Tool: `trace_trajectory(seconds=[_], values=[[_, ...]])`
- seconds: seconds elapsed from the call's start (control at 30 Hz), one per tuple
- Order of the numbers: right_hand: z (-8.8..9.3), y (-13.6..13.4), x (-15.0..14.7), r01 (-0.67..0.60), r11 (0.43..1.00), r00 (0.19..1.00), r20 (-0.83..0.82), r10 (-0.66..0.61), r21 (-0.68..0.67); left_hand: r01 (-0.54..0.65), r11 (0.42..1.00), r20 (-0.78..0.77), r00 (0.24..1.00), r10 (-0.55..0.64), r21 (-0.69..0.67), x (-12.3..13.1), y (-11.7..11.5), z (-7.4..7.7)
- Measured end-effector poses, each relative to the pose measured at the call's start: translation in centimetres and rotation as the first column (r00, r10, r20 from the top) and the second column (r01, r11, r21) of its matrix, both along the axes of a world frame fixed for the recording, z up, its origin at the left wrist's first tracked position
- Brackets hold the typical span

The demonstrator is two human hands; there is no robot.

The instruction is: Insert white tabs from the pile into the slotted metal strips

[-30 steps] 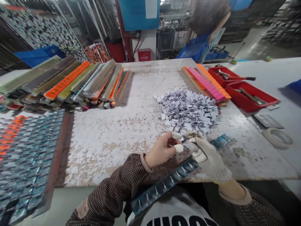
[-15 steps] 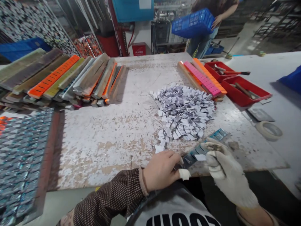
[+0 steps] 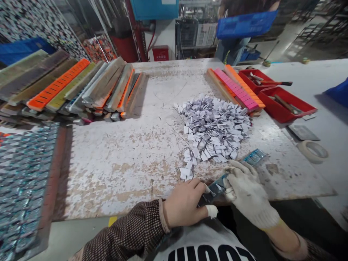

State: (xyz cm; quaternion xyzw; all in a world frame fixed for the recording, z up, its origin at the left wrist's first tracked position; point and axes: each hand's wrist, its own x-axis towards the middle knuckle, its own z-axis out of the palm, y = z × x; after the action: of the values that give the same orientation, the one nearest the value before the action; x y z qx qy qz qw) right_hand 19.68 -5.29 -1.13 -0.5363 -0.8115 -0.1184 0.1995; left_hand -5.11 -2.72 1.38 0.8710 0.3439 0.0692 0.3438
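Resting my bare left hand [image 3: 185,203] on the teal strip [image 3: 217,187], I have fingertips at its upper edge and my taped thumb below it, apart from them; I cannot tell how firmly they grip. My gloved right hand [image 3: 247,194] lies over the strip just beside, fingers bent; I cannot tell whether they pinch anything. The strip slants between my two hands at the near edge of the table [image 3: 114,148], and a teal end piece [image 3: 255,156] shows just past my right hand.

Beyond both hands spreads a pile of white slips [image 3: 214,127], a few straying close to my left fingers. Well to the left of my left hand lie rows of teal pieces [image 3: 27,185], with stacked bars [image 3: 59,81] farther out. Right of my gloved hand sits a tape roll [image 3: 302,149].
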Motion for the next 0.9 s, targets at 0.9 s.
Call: trace_trajectory(seconds=[0.9], values=[[0.2, 1.1, 0.4, 0.029, 0.999, 0.927, -0.374, -0.016, 0.029, -0.312, 0.942, 0.016, 0.95, 0.312, 0.121, 2.1, 7.9, -0.9]])
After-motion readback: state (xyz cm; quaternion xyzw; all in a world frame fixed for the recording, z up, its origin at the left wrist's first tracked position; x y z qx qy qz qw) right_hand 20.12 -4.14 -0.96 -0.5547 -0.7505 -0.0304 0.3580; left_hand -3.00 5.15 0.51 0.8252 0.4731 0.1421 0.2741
